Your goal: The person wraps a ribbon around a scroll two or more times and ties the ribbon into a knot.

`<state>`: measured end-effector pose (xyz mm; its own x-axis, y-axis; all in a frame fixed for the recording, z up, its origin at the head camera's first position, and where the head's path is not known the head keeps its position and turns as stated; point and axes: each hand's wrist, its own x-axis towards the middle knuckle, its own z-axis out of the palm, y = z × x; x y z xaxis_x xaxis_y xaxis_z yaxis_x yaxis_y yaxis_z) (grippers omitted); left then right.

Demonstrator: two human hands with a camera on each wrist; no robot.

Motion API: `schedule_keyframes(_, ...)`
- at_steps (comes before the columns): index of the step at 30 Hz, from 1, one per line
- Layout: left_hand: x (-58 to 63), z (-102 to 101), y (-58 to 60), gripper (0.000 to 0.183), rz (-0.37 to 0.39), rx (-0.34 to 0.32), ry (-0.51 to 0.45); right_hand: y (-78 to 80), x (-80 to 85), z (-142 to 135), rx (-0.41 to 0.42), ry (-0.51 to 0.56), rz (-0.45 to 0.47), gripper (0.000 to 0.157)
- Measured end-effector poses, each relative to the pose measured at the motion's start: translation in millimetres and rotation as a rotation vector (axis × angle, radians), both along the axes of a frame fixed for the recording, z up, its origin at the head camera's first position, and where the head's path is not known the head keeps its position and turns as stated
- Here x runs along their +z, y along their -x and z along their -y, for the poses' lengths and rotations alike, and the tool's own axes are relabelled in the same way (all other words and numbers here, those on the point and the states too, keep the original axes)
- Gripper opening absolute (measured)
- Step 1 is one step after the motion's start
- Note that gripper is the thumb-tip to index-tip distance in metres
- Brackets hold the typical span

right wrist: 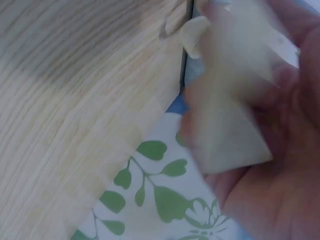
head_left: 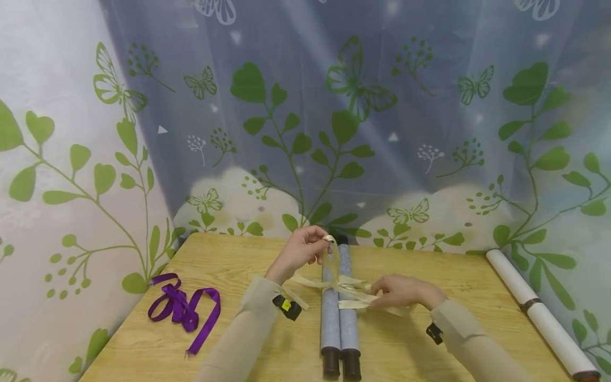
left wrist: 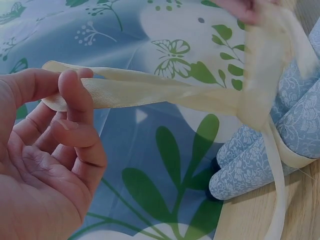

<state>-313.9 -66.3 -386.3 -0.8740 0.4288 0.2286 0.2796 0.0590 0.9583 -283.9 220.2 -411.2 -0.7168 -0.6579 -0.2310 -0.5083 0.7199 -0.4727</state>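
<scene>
A scroll (head_left: 330, 326) with two rolls in pale blue patterned cloth and dark end knobs lies on the table, pointing away from me. Cream ribbon (left wrist: 292, 156) goes round its middle. My left hand (head_left: 299, 249) is raised above the scroll's far half and pinches the end of a ribbon loop (left wrist: 165, 97) between thumb and fingers. That loop runs taut down to a gathered spot over the rolls. To the right of the scroll, my right hand (head_left: 406, 292) holds another stretch of the ribbon (right wrist: 230, 135) in curled fingers, blurred in the right wrist view.
A tangled purple ribbon (head_left: 179, 310) lies on the left of the wooden table (head_left: 267, 350). Along the right edge lies a white scroll (head_left: 549, 323) with a dark band. A curtain printed with leaves and butterflies (head_left: 286, 175) hangs behind and beside the table.
</scene>
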Motion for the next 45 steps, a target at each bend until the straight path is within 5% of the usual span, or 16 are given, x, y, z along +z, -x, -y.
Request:
schedule_keyframes(4,-1.3,-1,0.8,0.011,0.002,0.000,-0.001,-0.3,3.9,-11,-0.009,-0.055,0.008,0.013)
schedule_keyframes(11,-0.4,0,0.6,0.012,-0.009,-0.002,-0.008,-0.6,13.9,-18,-0.314,-0.178,-0.034,0.016)
schedule_keyframes(16,-0.1,0,0.1,0.014,-0.012,-0.006,-0.002,-0.4,11.3,-12,-0.364,-0.248,-0.141,0.030)
schedule_keyframes(25,-0.3,0,-0.4,0.011,-0.009,0.004,0.002,3.8,-16.4,17,-0.121,0.135,-0.301,0.013)
schedule_keyframes(34,-0.6,0,-1.6,0.013,-0.028,-0.010,0.005,-3.2,-39.9,56,-0.132,0.252,-0.384,0.012)
schedule_keyframes(45,0.3,2,-0.9,0.012,-0.015,0.005,0.009,3.0,-35.8,31,0.118,0.314,-0.158,0.012)
